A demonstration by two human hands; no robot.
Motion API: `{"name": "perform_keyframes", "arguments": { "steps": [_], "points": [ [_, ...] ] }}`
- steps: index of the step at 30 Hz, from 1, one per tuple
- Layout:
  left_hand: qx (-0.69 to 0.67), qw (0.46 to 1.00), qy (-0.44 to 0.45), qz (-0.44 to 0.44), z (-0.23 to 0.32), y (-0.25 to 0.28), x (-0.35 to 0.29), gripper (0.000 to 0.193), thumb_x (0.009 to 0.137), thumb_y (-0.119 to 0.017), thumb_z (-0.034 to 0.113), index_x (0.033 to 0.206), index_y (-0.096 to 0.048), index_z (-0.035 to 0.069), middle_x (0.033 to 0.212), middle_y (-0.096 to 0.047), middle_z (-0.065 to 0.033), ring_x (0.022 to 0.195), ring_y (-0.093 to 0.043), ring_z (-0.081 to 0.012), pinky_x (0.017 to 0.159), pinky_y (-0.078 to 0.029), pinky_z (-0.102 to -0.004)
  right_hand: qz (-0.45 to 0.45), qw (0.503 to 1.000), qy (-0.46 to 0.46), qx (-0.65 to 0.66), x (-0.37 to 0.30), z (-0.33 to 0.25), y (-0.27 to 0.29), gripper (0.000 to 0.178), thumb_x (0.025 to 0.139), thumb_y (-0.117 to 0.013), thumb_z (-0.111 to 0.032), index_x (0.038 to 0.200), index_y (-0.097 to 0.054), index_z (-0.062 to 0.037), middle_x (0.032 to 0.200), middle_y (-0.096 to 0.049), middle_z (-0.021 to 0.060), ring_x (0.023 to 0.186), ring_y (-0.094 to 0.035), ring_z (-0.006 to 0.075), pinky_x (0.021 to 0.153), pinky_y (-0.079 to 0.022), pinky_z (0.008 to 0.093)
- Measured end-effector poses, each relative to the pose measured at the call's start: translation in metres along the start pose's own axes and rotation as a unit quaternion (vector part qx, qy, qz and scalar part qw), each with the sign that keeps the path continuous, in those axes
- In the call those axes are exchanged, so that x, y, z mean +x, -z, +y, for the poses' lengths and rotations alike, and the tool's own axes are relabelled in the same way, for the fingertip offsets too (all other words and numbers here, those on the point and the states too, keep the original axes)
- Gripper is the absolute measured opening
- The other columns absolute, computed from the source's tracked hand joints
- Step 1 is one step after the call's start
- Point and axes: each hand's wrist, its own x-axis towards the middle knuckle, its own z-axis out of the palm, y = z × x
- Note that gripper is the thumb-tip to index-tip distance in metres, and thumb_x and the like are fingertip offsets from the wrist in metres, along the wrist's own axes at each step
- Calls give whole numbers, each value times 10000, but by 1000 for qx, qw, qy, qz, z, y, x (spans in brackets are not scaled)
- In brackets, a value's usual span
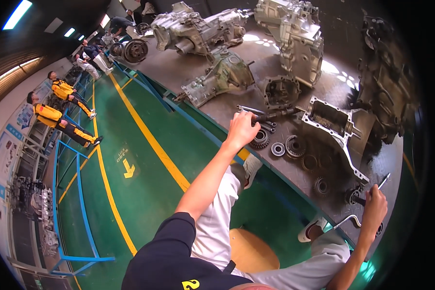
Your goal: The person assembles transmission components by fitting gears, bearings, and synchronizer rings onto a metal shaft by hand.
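My left hand (243,129) is closed on the end of a dark metal shaft (278,115), which lies toward an open aluminium gearbox housing (326,119). Beside those fingers are several thin metal rods (250,109) and a toothed gear (260,138). Near the table's right end, my right hand (375,207) has its fingers curled, and what they hold is mostly hidden. A dark part with a round toothed end (355,197) reaches toward them. A silver rod tip (384,180) shows beyond the hand, and a bent metal handle (349,221) lies on its near side.
Bearings (277,149), rings and gears lie along the metal table's (295,174) near edge. Large gearbox castings (292,41) stand behind, with a dark assembly (386,82) at right. I sit on a round wooden stool (251,253). People (50,118) stand beyond the blue rail (82,208).
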Motion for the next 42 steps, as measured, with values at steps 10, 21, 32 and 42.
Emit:
{"name": "perform_keyframes", "arguments": {
  "steps": [10,21,32,42],
  "points": [
    [55,997,10,-48,-2,-17,29,387,857,-699,293,1136,-694,24,1224,-669,-162,1213,-571,-351,998,-461,-503,107,967,6,230,19,-2,-13,170,960,-696,-144,915,-636,8,741,-652,149,629,-623,271,598,-462,383],
    [58,996,-31,-53,3,-33,36,367,857,-719,284,1108,-672,20,1149,-654,-185,1180,-577,-381,982,-453,-538,92,921,-23,378,7,-25,-29,255,960,-711,-125,831,-538,11,700,-466,45,618,-426,112,564,-360,298],
    [58,996,-61,-32,-10,-43,43,311,840,-728,224,1065,-682,15,1139,-650,-190,1151,-578,-379,988,-455,-509,76,946,12,314,3,-21,-28,295,1029,-622,-195,854,-538,28,721,-519,126,632,-471,233,600,-396,364],
    [47,997,-48,-42,-6,-45,42,319,839,-733,219,1087,-695,22,1146,-645,-194,1167,-573,-374,992,-461,-495,74,955,-17,288,4,-9,-26,321,1059,-574,-212,859,-517,33,714,-504,141,641,-462,263,608,-393,378]
  ]
}}
